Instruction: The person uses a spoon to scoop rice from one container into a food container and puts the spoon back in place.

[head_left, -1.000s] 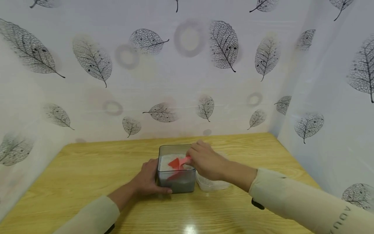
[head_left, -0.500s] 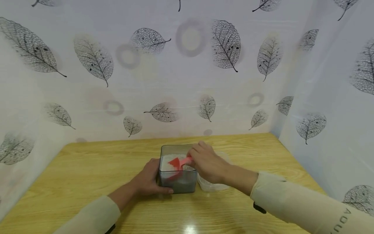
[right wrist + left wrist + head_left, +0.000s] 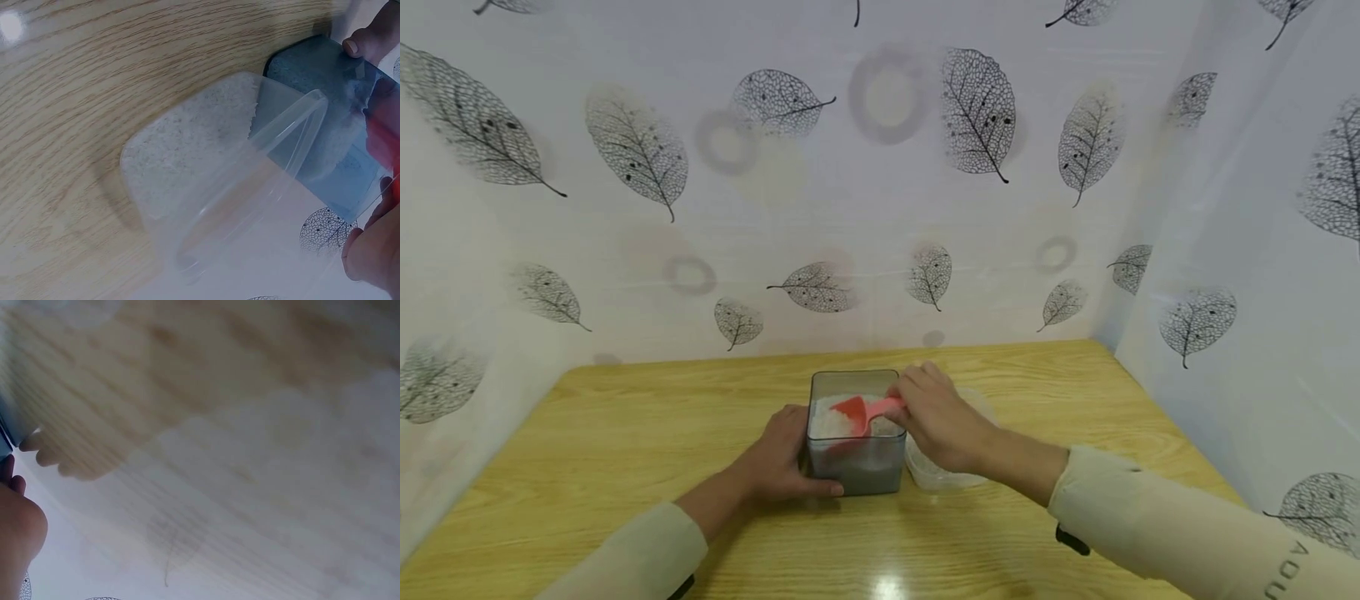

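A grey see-through square container [image 3: 861,477] stands on the table, holding white rice-like grains [image 3: 824,421]. My left hand [image 3: 775,462] grips its left side, the thumb lying along the front wall near the bottom. With my right hand [image 3: 943,423] I hold the handle of a red scoop [image 3: 856,410]. The scoop's head sits inside the container at the level of the grains, with white grains at its mouth. To the right, partly under my right forearm, is a clear plastic tub [image 3: 934,477]. White grains [image 3: 194,137] cover the tub's bottom in the right wrist view.
The wood-grain table [image 3: 647,433] reaches back to a pale leaf-print curtain [image 3: 865,208], which also closes off both sides. The clear tub stands right beside the grey container.
The scoop and my right hand have shifted slightly right, and more white grains show at the scoop's mouth. My left hand keeps its hold on the container.
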A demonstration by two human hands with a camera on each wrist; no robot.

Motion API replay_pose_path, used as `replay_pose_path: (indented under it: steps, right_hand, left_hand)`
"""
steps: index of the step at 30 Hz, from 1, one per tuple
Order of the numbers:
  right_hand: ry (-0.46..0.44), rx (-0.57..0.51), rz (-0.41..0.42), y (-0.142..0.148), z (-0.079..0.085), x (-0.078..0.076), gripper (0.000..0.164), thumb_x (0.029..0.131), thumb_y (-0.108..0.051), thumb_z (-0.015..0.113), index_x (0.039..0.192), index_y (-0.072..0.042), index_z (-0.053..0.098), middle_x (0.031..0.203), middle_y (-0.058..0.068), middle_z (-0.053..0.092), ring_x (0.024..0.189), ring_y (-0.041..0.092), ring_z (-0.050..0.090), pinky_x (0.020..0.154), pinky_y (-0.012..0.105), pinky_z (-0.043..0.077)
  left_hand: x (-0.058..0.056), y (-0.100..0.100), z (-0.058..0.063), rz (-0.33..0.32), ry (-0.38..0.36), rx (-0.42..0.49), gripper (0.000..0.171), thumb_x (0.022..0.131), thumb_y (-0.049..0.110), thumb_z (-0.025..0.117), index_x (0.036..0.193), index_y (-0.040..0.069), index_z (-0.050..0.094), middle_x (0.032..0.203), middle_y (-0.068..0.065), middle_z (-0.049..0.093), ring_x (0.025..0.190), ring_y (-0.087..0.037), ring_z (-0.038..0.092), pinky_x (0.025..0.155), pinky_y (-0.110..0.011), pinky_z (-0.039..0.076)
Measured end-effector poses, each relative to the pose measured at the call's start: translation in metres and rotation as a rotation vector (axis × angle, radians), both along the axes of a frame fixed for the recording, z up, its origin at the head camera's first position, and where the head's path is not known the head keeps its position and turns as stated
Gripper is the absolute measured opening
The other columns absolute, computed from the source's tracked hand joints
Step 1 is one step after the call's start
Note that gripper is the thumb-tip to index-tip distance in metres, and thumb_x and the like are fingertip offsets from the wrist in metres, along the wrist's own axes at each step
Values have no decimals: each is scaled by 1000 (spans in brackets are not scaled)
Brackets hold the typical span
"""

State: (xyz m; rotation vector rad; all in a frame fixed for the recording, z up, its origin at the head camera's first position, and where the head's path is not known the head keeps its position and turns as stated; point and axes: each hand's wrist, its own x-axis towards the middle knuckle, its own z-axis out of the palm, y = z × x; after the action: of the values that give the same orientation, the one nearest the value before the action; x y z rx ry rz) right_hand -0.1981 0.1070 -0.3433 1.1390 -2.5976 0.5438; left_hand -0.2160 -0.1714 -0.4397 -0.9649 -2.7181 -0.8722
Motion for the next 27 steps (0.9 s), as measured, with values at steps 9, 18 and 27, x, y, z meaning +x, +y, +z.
replay_pose_path:
  steps: [9, 18, 27]
  right_hand:
    - [-32, -79, -15, 9, -6, -1, 15, 101, -22, 56, 108, -9, 58, 96, -2, 54, 90, 15, 40, 83, 33, 35]
    - [1, -185, -2, 19, -13, -5, 24, 105, -28, 47, 102, -8, 59, 92, -2, 56, 90, 15, 43, 83, 34, 37]
    - [11, -217, -7, 32, -8, -7, 26, 107, -27, 43, 101, -7, 59, 86, -3, 49, 85, 13, 39, 79, 32, 34]
  left_hand:
    - [-1, -1, -2, 3, 11, -5, 104, 65, 73, 78, 145, 17, 42, 131, 3, 58, 120, -18, 48, 106, -51, 36]
    - [-1, -2, -4, 15, -4, -17, 101, 66, 70, 79, 143, 16, 43, 130, 2, 57, 120, -19, 47, 107, -51, 36]
    - [-1, -1, -4, 21, -3, -20, 102, 66, 71, 78, 144, 14, 43, 130, -1, 58, 120, -21, 48, 107, -53, 35]
